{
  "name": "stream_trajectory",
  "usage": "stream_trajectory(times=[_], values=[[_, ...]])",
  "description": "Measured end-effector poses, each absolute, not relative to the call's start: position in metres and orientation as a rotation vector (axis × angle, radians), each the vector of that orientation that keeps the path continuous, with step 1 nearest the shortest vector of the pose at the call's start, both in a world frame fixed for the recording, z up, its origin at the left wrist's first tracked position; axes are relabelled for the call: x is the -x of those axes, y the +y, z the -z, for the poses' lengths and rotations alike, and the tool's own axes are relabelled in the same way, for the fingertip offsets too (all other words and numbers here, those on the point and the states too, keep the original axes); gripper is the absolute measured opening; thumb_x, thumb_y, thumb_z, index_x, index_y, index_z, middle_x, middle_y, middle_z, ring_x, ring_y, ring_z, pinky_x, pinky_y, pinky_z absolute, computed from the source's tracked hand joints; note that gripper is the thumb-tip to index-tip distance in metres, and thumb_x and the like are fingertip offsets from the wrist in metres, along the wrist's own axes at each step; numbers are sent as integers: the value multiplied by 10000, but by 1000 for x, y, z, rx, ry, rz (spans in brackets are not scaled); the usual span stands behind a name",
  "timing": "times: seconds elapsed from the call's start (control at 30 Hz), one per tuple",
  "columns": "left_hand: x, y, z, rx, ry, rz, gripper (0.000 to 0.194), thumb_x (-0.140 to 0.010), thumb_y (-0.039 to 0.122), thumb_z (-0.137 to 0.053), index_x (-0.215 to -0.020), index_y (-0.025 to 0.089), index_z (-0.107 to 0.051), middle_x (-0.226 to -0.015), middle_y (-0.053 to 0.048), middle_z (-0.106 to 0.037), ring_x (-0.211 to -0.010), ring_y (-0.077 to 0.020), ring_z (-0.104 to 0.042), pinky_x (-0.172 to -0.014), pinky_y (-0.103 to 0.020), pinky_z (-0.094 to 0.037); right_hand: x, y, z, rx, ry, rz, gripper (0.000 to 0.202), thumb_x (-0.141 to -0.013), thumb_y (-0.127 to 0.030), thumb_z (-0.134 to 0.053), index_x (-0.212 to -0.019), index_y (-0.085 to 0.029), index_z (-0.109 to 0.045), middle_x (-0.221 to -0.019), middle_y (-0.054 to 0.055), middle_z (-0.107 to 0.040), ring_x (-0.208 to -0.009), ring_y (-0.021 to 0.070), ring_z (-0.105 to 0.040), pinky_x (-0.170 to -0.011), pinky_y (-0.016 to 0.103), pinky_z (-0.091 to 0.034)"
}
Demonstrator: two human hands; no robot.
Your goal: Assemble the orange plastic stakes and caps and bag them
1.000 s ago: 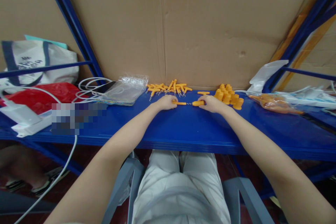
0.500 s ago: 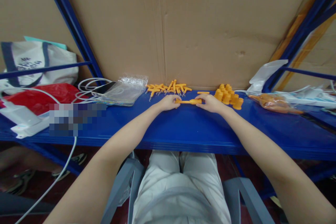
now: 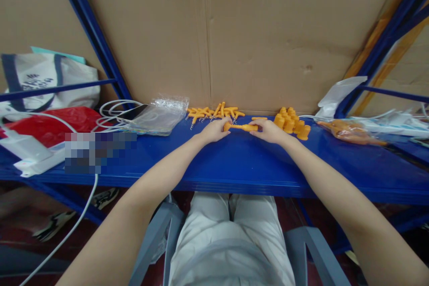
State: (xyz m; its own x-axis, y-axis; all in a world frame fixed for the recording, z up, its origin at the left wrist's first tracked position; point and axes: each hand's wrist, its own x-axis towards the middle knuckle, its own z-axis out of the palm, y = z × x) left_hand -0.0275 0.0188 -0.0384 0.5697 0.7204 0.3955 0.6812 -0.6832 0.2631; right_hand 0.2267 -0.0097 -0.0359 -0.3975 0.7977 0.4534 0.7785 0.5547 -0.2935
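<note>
My left hand [image 3: 215, 130] pinches one end of a slim orange piece [image 3: 244, 127] with a ridged, twisted-looking shaft. The thumb and fingers of my right hand [image 3: 266, 130] are closed on its wider other end. The piece is held level just above the blue tabletop, and both its tips are partly covered by my fingers. Behind my left hand lies a heap of orange T-handled corkscrews [image 3: 204, 111] with metal spirals. Several orange cup-shaped parts [image 3: 287, 120] stand to the right of my right hand. A short orange stick [image 3: 259, 118] lies behind the right hand.
Clear plastic bags [image 3: 159, 116] and white cables [image 3: 112, 111] lie on the blue table [image 3: 241, 165] at left, near a white power strip [image 3: 33, 161]. A bag with orange contents [image 3: 350, 132] lies at right. Cardboard [image 3: 251, 40] closes off the back; blue posts [image 3: 90, 27] frame it.
Both hands keep hold of the orange piece. My left hand has turned slightly and shifted up a little, and the piece's left end is raised slightly. A foot under the table has moved.
</note>
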Motion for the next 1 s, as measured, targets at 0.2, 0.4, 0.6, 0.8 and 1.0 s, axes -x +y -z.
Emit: stream_trajectory(times=[0.2,0.4,0.6,0.8,1.0], values=[[26,15,36,-2727,1257,-714,368,-815,193,-678,-1160,194,-551,-920,-30,-692,-832,-197,-670,-796,-313,-503,-229,-5,39,1227,-2170,-131,304,-811,-240,-684,-1103,-183,-741,-1153,102,-737,-1041,255,-690,-930,412,-538],[24,13,34,-2668,1302,-702,381,-782,188,-723,-1120,196,-548,-970,-48,-707,-889,-219,-685,-812,-320,-503,-230,-2,41,1232,-2051,-317,323,-820,-270,-691,-1122,-160,-722,-1162,112,-727,-989,239,-697,-915,415,-557],[23,13,34,-2682,1361,-691,383,-787,226,-722,-1123,195,-540,-945,-51,-703,-864,-232,-681,-792,-337,-505,-240,-3,36,1190,-1922,-660,474,-741,-204,-770,-1199,-176,-652,-1239,115,-669,-963,197,-704,-950,413,-555],[24,14,36,-2690,1326,-724,377,-786,243,-718,-1113,201,-535,-933,-45,-704,-839,-220,-682,-787,-329,-505,-238,-11,31,1214,-1679,-1019,237,-861,-281,-717,-1048,-183,-611,-860,54,-713,-676,147,-711,-745,332,-624],[25,15,38,-2749,1330,-698,379,-804,259,-699,-1134,200,-525,-895,-37,-703,-818,-211,-683,-764,-314,-503,-225,-14,31,1317,-1587,-1012,364,-938,-552,-572,-911,-190,-560,-652,42,-679,-532,137,-661,-530,232,-565]])
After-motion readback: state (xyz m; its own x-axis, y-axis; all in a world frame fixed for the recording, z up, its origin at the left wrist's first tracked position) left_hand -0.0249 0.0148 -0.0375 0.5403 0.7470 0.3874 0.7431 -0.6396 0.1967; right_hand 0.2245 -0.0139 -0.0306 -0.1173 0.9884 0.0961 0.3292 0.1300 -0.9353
